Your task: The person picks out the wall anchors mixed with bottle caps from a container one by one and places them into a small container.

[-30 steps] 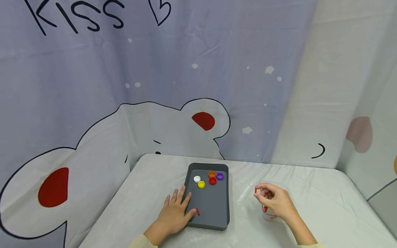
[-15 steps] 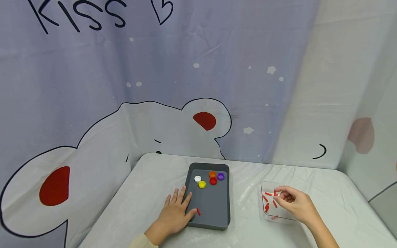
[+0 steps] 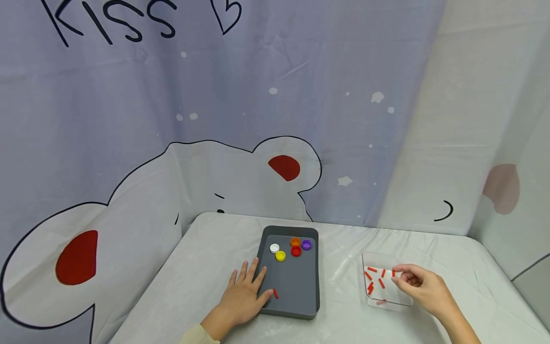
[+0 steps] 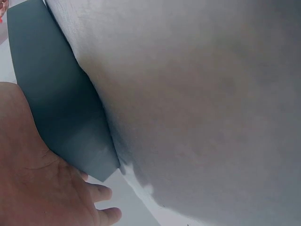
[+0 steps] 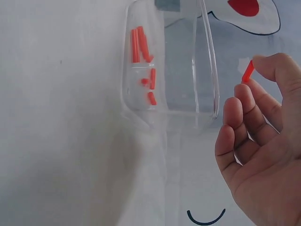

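Note:
My right hand (image 3: pixel 423 289) is over the right side of a clear plastic box (image 3: pixel 397 295), pinching a short red stick (image 3: pixel 393 273) between thumb and fingertip. The right wrist view shows this pinched stick (image 5: pixel 248 71) clear of the box wall, the other fingers loosely bent. Several similar red sticks (image 3: pixel 381 283) lie scattered in the box. My left hand (image 3: pixel 240 297) lies with fingers spread across the left edge of a grey tray (image 3: pixel 296 301). Beside its thumb, one red stick (image 3: pixel 276 294) lies on the tray.
Toward the tray's far end sit small round caps: white (image 3: pixel 274 248), yellow (image 3: pixel 280 256), orange (image 3: pixel 295 242), red (image 3: pixel 296 251) and purple (image 3: pixel 306 244). Tray and box stand apart on a white-covered table (image 3: pixel 339 286). A printed curtain (image 3: pixel 232 95) hangs behind it.
My right hand has moved right, from the box's left edge to its right side, with a red stick at its fingertips. More sticks in the box show now. The left hand stays put.

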`<state>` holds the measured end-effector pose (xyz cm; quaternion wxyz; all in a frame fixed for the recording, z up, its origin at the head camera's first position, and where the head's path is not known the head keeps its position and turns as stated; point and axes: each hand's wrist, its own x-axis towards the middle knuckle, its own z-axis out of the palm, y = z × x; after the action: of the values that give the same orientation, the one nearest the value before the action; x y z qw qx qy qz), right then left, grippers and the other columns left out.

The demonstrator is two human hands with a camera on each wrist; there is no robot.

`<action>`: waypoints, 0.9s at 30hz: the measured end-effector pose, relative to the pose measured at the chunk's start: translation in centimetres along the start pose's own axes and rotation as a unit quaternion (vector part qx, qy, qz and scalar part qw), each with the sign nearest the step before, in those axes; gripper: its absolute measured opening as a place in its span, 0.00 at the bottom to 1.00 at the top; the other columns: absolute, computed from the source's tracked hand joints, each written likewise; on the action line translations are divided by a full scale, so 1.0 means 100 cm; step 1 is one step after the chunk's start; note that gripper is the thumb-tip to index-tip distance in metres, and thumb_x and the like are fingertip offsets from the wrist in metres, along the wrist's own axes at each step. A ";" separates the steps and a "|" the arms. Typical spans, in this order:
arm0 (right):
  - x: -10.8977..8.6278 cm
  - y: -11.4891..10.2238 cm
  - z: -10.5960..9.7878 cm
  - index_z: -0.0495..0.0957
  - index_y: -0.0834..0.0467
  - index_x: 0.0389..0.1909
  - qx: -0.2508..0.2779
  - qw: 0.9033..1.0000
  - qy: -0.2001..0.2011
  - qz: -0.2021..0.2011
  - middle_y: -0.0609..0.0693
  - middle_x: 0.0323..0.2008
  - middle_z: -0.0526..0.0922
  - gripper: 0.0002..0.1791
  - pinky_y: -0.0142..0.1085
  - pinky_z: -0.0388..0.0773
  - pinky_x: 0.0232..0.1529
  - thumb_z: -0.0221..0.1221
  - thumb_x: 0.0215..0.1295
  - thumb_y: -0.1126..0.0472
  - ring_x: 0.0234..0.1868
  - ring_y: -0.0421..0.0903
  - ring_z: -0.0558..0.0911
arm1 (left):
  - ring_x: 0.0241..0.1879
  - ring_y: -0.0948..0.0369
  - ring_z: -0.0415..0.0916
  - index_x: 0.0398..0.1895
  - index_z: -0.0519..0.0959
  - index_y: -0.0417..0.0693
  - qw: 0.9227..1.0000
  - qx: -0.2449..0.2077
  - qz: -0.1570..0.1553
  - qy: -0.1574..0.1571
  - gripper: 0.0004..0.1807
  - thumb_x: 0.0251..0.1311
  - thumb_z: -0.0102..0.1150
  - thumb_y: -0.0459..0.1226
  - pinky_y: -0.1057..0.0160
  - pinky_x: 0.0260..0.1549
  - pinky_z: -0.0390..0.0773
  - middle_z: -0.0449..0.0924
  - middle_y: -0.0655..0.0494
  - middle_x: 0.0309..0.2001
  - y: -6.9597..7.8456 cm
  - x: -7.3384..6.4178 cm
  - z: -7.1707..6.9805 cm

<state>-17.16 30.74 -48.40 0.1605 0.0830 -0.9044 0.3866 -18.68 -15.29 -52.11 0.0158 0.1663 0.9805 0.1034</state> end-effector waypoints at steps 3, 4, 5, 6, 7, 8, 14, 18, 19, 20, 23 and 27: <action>-0.001 0.004 0.000 0.86 0.58 0.43 0.000 1.000 0.000 0.003 0.38 0.26 0.79 0.12 0.25 0.74 0.29 0.72 0.60 0.60 0.26 0.32 0.77 | 0.79 0.39 0.43 0.79 0.61 0.51 1.000 0.000 0.000 -0.001 0.40 0.74 0.37 0.64 0.33 0.71 0.48 0.44 0.45 0.82 0.000 0.000 0.001; -0.002 0.005 -0.001 0.86 0.58 0.43 -0.001 1.000 0.001 0.003 0.38 0.26 0.79 0.12 0.25 0.74 0.28 0.72 0.60 0.60 0.26 0.32 0.77 | 0.79 0.39 0.43 0.79 0.61 0.51 1.000 0.000 0.000 -0.001 0.40 0.74 0.37 0.64 0.33 0.71 0.48 0.44 0.45 0.82 0.000 0.000 0.001; -0.002 0.006 -0.001 0.86 0.58 0.43 -0.003 1.000 0.000 0.003 0.38 0.26 0.79 0.12 0.25 0.74 0.29 0.73 0.60 0.60 0.26 0.32 0.77 | 0.79 0.39 0.43 0.79 0.61 0.51 1.000 0.001 0.000 -0.002 0.40 0.74 0.37 0.64 0.33 0.71 0.48 0.44 0.45 0.82 0.000 0.000 0.001; -0.003 0.007 -0.001 0.86 0.58 0.43 -0.004 1.000 -0.001 0.004 0.38 0.26 0.79 0.12 0.25 0.74 0.29 0.72 0.60 0.60 0.26 0.32 0.77 | 0.79 0.39 0.43 0.79 0.61 0.51 1.000 0.000 0.000 -0.002 0.40 0.74 0.37 0.64 0.33 0.71 0.48 0.44 0.45 0.82 0.000 0.000 0.001; -0.003 0.007 -0.002 0.86 0.58 0.43 -0.005 1.000 0.000 0.005 0.38 0.26 0.80 0.12 0.25 0.74 0.29 0.72 0.59 0.61 0.26 0.32 0.77 | 0.79 0.39 0.43 0.79 0.61 0.51 1.000 0.001 0.000 -0.002 0.40 0.74 0.37 0.65 0.33 0.71 0.48 0.44 0.45 0.82 0.000 0.000 0.001; -0.003 0.008 -0.002 0.86 0.58 0.43 -0.005 1.000 0.000 0.006 0.38 0.26 0.80 0.12 0.25 0.74 0.29 0.72 0.60 0.61 0.26 0.32 0.77 | 0.79 0.39 0.43 0.79 0.61 0.51 1.000 0.001 0.000 -0.002 0.40 0.74 0.37 0.65 0.33 0.71 0.48 0.44 0.45 0.82 0.000 0.000 0.001; -0.001 0.005 -0.001 0.86 0.59 0.44 0.003 1.000 -0.001 0.004 0.38 0.26 0.80 0.12 0.25 0.75 0.29 0.72 0.60 0.62 0.26 0.32 0.77 | 0.79 0.39 0.43 0.79 0.61 0.51 1.000 -0.001 -0.001 0.000 0.40 0.74 0.38 0.64 0.32 0.71 0.48 0.45 0.45 0.82 0.001 -0.001 0.000; 0.002 -0.006 0.007 0.86 0.58 0.43 0.016 1.000 -0.012 -0.007 0.38 0.26 0.80 0.11 0.26 0.75 0.29 0.72 0.60 0.62 0.26 0.32 0.77 | 0.79 0.38 0.43 0.78 0.62 0.50 1.000 -0.002 -0.001 0.004 0.39 0.74 0.39 0.63 0.32 0.71 0.49 0.45 0.45 0.81 0.002 -0.001 -0.001; 0.004 -0.009 0.011 0.86 0.57 0.43 0.020 1.000 -0.015 -0.012 0.38 0.26 0.80 0.11 0.27 0.76 0.29 0.72 0.60 0.62 0.26 0.33 0.77 | 0.79 0.38 0.44 0.78 0.62 0.50 1.000 -0.001 -0.001 0.004 0.39 0.74 0.39 0.63 0.33 0.71 0.49 0.45 0.45 0.81 0.002 -0.001 -0.002; 0.005 -0.013 0.014 0.86 0.57 0.43 0.026 0.999 -0.019 -0.017 0.38 0.26 0.79 0.11 0.27 0.76 0.29 0.72 0.59 0.63 0.26 0.33 0.77 | 0.79 0.38 0.44 0.78 0.62 0.50 1.000 0.000 -0.002 0.005 0.39 0.74 0.39 0.63 0.33 0.71 0.49 0.45 0.45 0.81 0.002 -0.001 -0.003; 0.009 -0.022 0.026 0.86 0.57 0.43 0.043 0.998 -0.033 -0.031 0.38 0.25 0.80 0.11 0.28 0.77 0.28 0.72 0.59 0.63 0.26 0.33 0.78 | 0.78 0.38 0.44 0.78 0.62 0.49 1.000 0.000 -0.001 0.005 0.39 0.74 0.40 0.63 0.32 0.71 0.49 0.46 0.44 0.81 0.002 -0.001 -0.003; 0.015 -0.032 0.043 0.86 0.58 0.44 0.072 0.994 -0.061 -0.046 0.38 0.25 0.80 0.12 0.30 0.77 0.26 0.72 0.59 0.63 0.24 0.34 0.78 | 0.78 0.38 0.44 0.78 0.62 0.49 1.000 -0.001 0.000 0.002 0.39 0.74 0.40 0.62 0.32 0.71 0.49 0.45 0.44 0.81 0.003 -0.001 -0.004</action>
<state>-18.66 25.39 -48.45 0.1164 0.1590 -0.8774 0.4375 -18.52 -15.17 -51.66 0.0139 0.1662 0.9804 0.1049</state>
